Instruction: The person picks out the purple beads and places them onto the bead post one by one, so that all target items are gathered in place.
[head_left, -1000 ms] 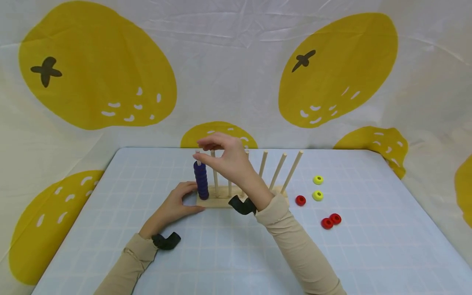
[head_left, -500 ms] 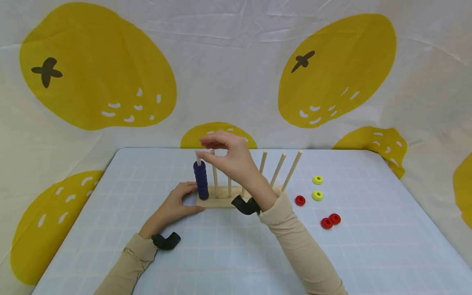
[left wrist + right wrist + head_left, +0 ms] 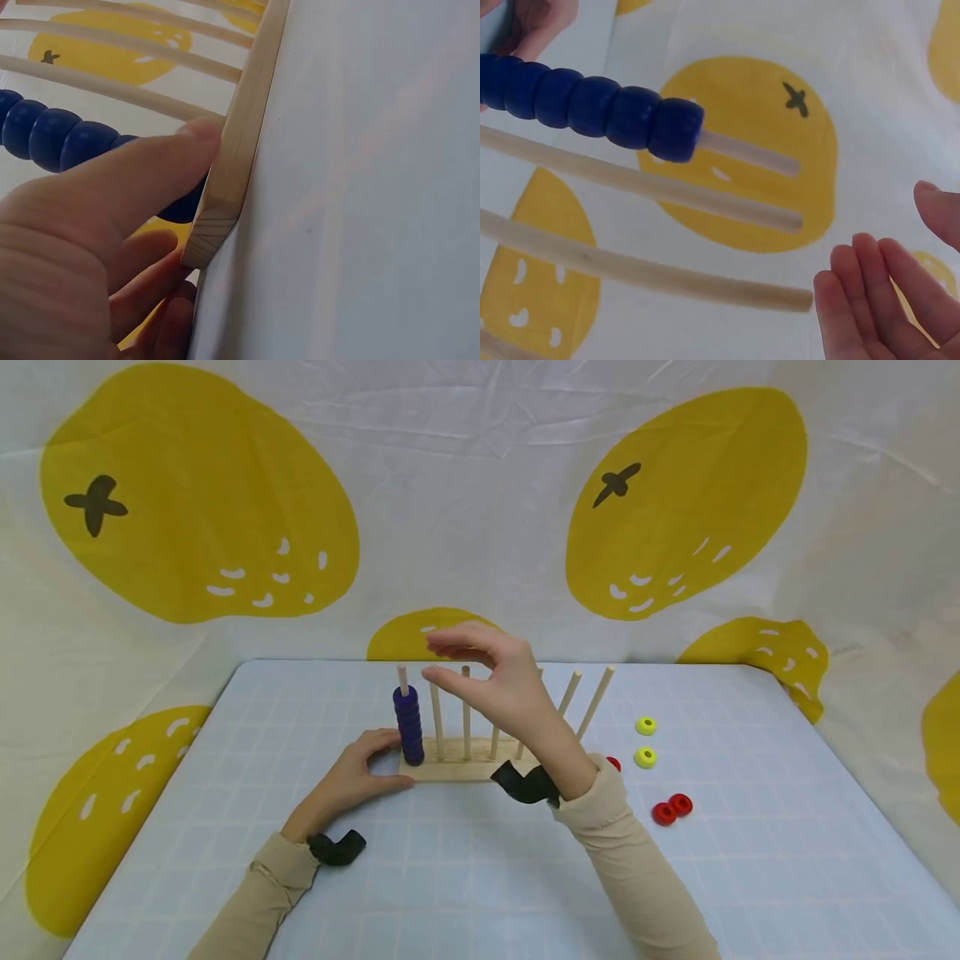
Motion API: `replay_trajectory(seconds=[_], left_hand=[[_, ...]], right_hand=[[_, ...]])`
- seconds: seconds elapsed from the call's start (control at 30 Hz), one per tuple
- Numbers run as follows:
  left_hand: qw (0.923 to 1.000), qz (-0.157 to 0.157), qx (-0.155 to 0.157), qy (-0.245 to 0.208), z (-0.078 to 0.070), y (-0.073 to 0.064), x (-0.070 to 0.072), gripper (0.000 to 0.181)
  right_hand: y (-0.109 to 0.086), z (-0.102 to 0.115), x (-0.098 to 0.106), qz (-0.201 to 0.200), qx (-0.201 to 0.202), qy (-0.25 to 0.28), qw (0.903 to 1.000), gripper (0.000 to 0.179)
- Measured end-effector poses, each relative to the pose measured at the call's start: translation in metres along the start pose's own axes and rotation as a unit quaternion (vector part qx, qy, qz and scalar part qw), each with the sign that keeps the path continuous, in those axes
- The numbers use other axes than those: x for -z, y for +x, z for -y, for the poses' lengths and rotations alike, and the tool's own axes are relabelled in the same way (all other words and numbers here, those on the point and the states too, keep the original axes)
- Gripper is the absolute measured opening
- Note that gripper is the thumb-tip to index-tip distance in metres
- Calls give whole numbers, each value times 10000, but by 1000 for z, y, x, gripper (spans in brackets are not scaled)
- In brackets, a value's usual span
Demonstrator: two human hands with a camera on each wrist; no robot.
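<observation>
A wooden peg stand [image 3: 453, 771] with a row of upright pegs sits on the table. Its leftmost peg carries a stack of dark blue beads [image 3: 408, 727], and the bare peg tip shows above them. My left hand [image 3: 358, 774] holds the left end of the base, thumb along the front edge and fingers around the back, as the left wrist view shows on the base [image 3: 232, 165]. Above the pegs, my right hand [image 3: 502, 681] hovers with thumb and fingers spread apart and nothing between them. In the right wrist view its fingers [image 3: 862, 300] are near a bare peg's tip [image 3: 799, 298].
Two yellow beads [image 3: 646, 757] lie to the right of the stand. Nearer the front are two red beads [image 3: 664, 814] side by side. Another red bead [image 3: 614, 764] is partly covered by the right sleeve. A lemon-print cloth [image 3: 465, 527] hangs behind the table.
My right hand has drawn away from the blue-beaded peg, moving right and slightly up, with its fingers spreading. The left hand has stayed on the base.
</observation>
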State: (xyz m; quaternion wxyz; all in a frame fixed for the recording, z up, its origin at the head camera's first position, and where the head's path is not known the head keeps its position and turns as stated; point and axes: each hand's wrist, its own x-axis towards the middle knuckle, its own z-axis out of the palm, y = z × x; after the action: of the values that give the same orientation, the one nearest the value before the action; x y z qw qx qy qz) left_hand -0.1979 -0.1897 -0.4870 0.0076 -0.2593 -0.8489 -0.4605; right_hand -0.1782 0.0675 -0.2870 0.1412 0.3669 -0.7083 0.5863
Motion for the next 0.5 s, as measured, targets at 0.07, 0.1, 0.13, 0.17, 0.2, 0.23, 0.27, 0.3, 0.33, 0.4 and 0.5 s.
replay_trajectory(seconds=[0.07, 0.1, 0.13, 0.17, 0.2, 0.23, 0.27, 0.3, 0.33, 0.4, 0.5], left_hand=[[9999, 36, 46, -135, -1, 0, 2, 63], [9998, 59, 57, -192, -1, -1, 2, 63], [9996, 86, 101, -244, -1, -1, 3, 63], [9993, 112, 146, -325, -2, -1, 4, 63], [9989, 139, 185, -416, -2, -2, 4, 63], [9983, 149, 230, -513, -3, -2, 5, 62], [9976, 148, 267, -617, -3, -2, 6, 62], [9967, 160, 284, -748, -3, -2, 7, 61], [9956, 164, 283, -877, -3, -1, 8, 59], [9925, 199, 301, -1164, -3, -1, 10, 57], [9853, 307, 474, -1611, -4, -1, 16, 52]], right_hand=[[-2, 3, 5, -35, 5, 41, 10000, 29], [-3, 5, 8, -67, 5, 44, 10000, 29], [-5, 6, 11, -103, -11, 43, 9999, 30], [-6, 8, 14, -132, -20, 31, 9999, 31], [-8, 10, 18, -162, -31, 16, 9999, 31], [-9, 11, 21, -184, -45, -3, 9998, 32], [-11, 12, 24, -209, -45, -9, 9998, 32], [-12, 14, 28, -235, -41, 19, 9997, 32], [-14, 15, 31, -261, -36, 47, 9996, 33], [-17, 16, 38, -312, -30, 69, 9995, 33], [-22, 19, 49, -432, -5, 147, 9990, 34]])
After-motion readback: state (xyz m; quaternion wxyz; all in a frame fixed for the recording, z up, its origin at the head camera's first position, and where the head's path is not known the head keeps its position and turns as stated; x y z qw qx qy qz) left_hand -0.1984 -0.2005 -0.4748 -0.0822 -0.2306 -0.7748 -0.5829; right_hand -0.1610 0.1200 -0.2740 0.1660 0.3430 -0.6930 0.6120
